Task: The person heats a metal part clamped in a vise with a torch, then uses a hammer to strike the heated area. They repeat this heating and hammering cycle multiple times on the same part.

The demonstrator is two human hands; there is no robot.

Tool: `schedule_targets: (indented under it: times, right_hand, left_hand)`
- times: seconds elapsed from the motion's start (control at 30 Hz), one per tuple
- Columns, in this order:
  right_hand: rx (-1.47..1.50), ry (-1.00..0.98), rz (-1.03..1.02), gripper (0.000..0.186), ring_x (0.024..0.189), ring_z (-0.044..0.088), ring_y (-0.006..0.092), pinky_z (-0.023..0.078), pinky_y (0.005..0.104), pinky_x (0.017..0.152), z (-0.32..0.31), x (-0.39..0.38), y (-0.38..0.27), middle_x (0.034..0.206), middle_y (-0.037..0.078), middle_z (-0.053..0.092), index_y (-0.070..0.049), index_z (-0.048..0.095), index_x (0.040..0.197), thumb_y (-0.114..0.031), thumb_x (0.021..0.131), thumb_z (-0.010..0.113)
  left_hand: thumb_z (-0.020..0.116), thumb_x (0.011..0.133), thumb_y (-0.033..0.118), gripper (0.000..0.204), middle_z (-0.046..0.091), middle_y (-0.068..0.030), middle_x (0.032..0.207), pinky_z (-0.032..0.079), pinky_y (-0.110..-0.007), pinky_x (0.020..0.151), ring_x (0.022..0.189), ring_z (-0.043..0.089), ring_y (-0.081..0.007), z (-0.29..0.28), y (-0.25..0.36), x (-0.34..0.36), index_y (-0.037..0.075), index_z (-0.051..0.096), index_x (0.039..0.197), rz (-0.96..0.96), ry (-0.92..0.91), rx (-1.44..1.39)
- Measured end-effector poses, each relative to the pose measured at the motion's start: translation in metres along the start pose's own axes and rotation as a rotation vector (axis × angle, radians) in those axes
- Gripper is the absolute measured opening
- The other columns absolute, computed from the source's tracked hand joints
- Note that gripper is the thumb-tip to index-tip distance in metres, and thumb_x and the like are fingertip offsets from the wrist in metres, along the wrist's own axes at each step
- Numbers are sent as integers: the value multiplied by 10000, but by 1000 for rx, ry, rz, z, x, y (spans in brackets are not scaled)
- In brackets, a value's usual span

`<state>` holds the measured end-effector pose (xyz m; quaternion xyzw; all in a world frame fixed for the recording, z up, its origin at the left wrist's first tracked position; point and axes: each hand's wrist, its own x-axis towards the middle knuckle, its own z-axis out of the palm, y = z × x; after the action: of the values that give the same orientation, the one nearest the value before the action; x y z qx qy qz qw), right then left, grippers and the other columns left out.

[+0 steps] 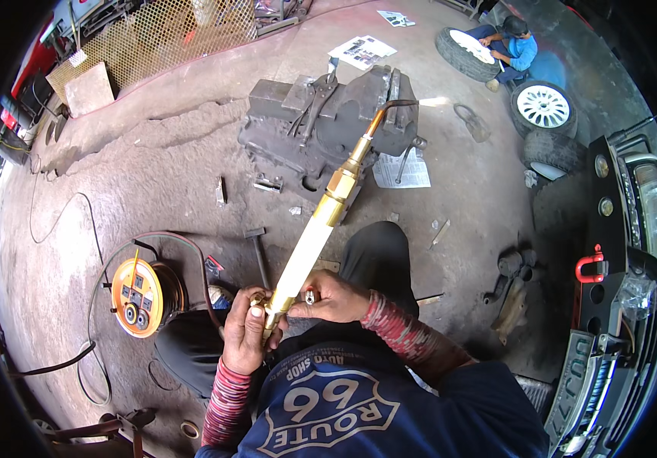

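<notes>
A long brass gas torch [307, 256] slants up and away from my lap, its bent tip pointing right with a small pale flame [435, 101] at the end. My left hand [246, 336] is closed around the torch's rear end, thumb and fingers by a brass valve knob [257, 300]. From the other side my right hand [332, 296] is closed, fingertips at the torch's rear. A small silver-ended piece [310, 296] shows between its thumb and fingers; its kind is unclear. Beyond the torch, a large dark metal gearbox-like casting [286, 141] lies on the floor.
An orange cable reel [136, 294] and hoses [183, 238] lie left, near a hammer [258, 252]. Newspaper [405, 169] lies by the casting. At far right a person [518, 52] sits among wheels [544, 105]. A vehicle front [599, 305] stands close on my right.
</notes>
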<state>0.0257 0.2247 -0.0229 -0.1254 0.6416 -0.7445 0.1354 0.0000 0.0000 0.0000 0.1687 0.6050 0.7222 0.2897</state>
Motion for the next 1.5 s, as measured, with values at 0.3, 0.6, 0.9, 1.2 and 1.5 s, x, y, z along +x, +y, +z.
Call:
schedule_targets:
  times: [0.3,0.6,0.9,1.2,1.5]
  right_hand:
    - [-253,152,-98,289,637,548,120,426,324,597,4,10,24,721,100,651,28,728,980,-153,796,859]
    - [-297,171,-117,254,695,622,97,475,305,630,9,21,9,804,125,694,35,709,1017,-117,840,809]
    - [-135,140,-71,303,761,575,43,475,278,651,9,34,24,844,53,709,29,697,1124,-125,882,795]
    - [-128,75,-27,349,694,595,76,489,267,669,-2,45,29,784,39,695,5,720,1168,-181,886,802]
    - [-28,32,8,336,799,647,86,512,282,738,-7,51,31,890,95,755,21,727,1140,-177,880,804]
  left_hand:
    - [391,1118,353,349,641,-135,801,406,-216,466,498,490,-109,-2,3,2,37,451,1253,-28,60,-150]
    - [421,1103,411,380,642,-125,758,402,-227,443,469,499,-119,-7,5,6,53,460,1223,-30,121,-159]
    - [407,1107,401,365,634,-117,738,387,-226,419,456,495,-116,-7,3,11,53,458,1202,-14,205,-143]
    - [386,1109,404,372,639,-116,748,391,-223,416,460,506,-115,-9,-3,16,52,454,1209,-23,242,-146]
    - [355,1105,437,464,646,-104,770,397,-206,423,467,512,-98,0,-8,20,47,444,1341,58,328,-93]
